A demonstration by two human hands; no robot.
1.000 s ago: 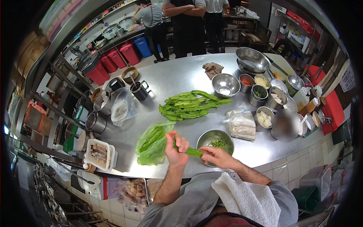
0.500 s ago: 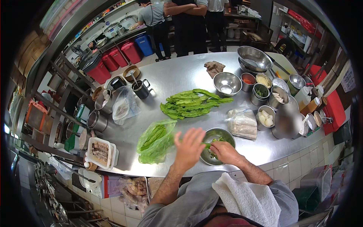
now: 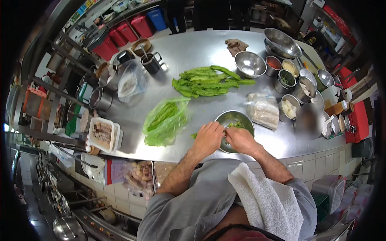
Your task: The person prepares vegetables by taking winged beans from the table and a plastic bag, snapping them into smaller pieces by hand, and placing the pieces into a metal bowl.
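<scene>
My left hand (image 3: 209, 138) is closed around a green winged bean, whose end (image 3: 194, 135) pokes out on its left side. Against its fingertips, my right hand (image 3: 240, 140) is pinched at the bean's other end, over a steel bowl (image 3: 251, 125). Chopped green pieces (image 3: 236, 125) lie in that bowl. Beyond the hands is a pile of long green winged beans (image 3: 205, 81) on the steel table (image 3: 201, 108). A clear plastic bag (image 3: 167, 122) with more green beans lies left of my left hand.
A wrapped white block (image 3: 263, 110) is right of the bowl. An empty steel bowl (image 3: 250, 64) and several small containers stand at the right. A dark mug (image 3: 151, 64), a plastic bag (image 3: 132, 81) and a white tub (image 3: 103, 134) are at the left. People stand behind the table.
My left hand has come right, from an open-fingered pose to a closed one beside my right hand at the bowl. The view has tilted downward, so the table sits higher in it.
</scene>
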